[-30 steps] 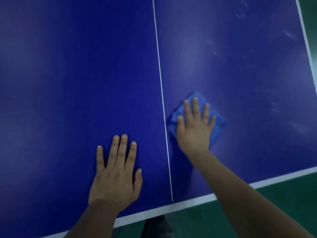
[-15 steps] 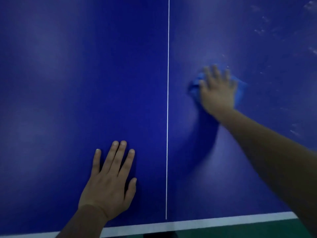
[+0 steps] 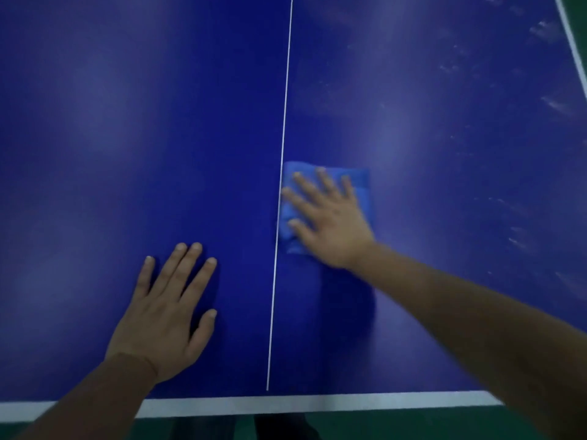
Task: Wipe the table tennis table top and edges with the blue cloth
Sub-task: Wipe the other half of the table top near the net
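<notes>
Spanning the whole view: blue bench [image 3: 127, 122], white edge stripe [image 3: 286, 404] nearest the person. Left grip [image 3: 165, 315] lies flat on the bench, fingers straight, holding nothing. Right grip [image 3: 330, 220] presses flat, fingers spread, on the blue cloth [image 3: 359, 182]. The cloth sits just right of the centre line [image 3: 282, 122], touching it. Pale smudges [image 3: 552, 106] far right.
</notes>
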A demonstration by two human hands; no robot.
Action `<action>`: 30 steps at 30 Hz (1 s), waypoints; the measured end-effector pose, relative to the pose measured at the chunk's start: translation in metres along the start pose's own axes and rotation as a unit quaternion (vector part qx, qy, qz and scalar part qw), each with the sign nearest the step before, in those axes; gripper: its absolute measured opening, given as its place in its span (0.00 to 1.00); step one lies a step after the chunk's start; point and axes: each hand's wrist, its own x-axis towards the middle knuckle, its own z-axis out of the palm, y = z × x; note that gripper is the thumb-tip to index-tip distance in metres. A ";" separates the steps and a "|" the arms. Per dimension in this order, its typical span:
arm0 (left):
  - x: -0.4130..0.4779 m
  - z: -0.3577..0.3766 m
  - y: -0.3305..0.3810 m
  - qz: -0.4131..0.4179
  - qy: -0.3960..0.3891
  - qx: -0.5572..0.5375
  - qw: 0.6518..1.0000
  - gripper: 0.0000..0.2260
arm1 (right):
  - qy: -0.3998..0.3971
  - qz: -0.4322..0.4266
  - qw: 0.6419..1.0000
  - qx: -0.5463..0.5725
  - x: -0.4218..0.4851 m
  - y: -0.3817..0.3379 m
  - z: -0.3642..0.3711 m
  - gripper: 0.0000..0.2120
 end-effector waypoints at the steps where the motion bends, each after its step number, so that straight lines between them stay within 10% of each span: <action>1: 0.000 0.000 0.000 0.000 0.000 -0.003 1.000 0.31 | 0.008 0.070 0.997 -0.012 -0.007 0.036 -0.004 0.29; 5: 0.000 -0.002 0.002 -0.006 0.009 -0.055 0.998 0.31 | -0.011 0.442 0.897 0.019 -0.042 0.156 -0.025 0.31; 8: 0.005 -0.007 0.002 -0.020 0.042 -0.100 0.994 0.28 | 0.018 0.551 0.833 0.054 -0.029 0.141 -0.024 0.32; 13: 0.070 -0.023 0.013 -0.097 0.089 -0.084 0.988 0.28 | 0.017 0.181 0.983 -0.005 0.017 -0.001 0.003 0.28; 16: 0.139 -0.034 0.009 -0.151 0.092 -0.063 0.982 0.28 | -0.010 -0.005 1.000 0.005 0.018 -0.001 0.004 0.28; 24: 0.217 -0.036 -0.023 -0.248 0.043 -0.020 0.968 0.33 | -0.010 0.413 0.911 0.014 -0.023 0.180 -0.026 0.36; 30: 0.217 -0.039 -0.022 -0.252 0.042 -0.027 0.967 0.30 | 0.030 0.177 0.984 -0.022 0.046 0.041 -0.007 0.29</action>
